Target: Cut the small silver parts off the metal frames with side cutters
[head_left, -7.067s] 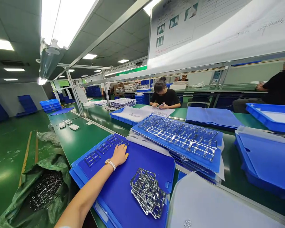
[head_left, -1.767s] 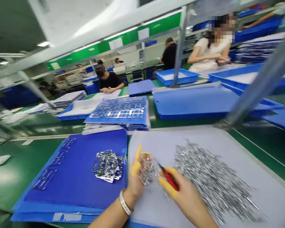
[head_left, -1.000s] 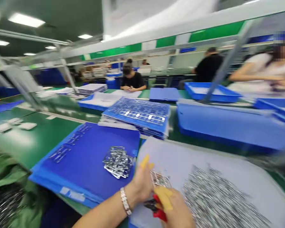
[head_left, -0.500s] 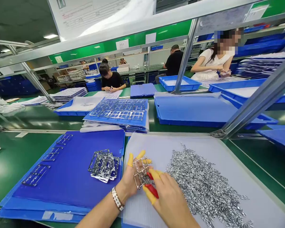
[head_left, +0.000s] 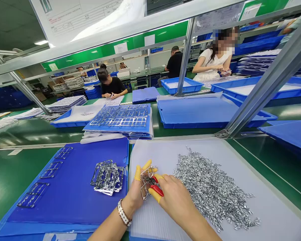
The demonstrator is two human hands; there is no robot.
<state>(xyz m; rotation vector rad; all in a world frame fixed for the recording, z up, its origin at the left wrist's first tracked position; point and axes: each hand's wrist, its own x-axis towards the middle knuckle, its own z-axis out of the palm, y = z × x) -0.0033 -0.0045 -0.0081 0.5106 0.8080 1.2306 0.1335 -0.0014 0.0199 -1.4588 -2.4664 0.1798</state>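
Left hand (head_left: 135, 192) grips a plated metal frame (head_left: 145, 182) — right hand (head_left: 174, 197), red-handled cutters (head_left: 157, 190).

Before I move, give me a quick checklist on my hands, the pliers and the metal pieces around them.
Left hand gripping the metal frame: ok.
Right hand holding the red-handled pliers: ok.
Pliers' jaws seated on the frame: cannot tell, the fingers hide them.
Yellow finger cots on both hands: ok.
Right hand clear of the heap of small metal pieces: cannot tell, they are very close.
Pile of metal frames apart from the left hand: ok.
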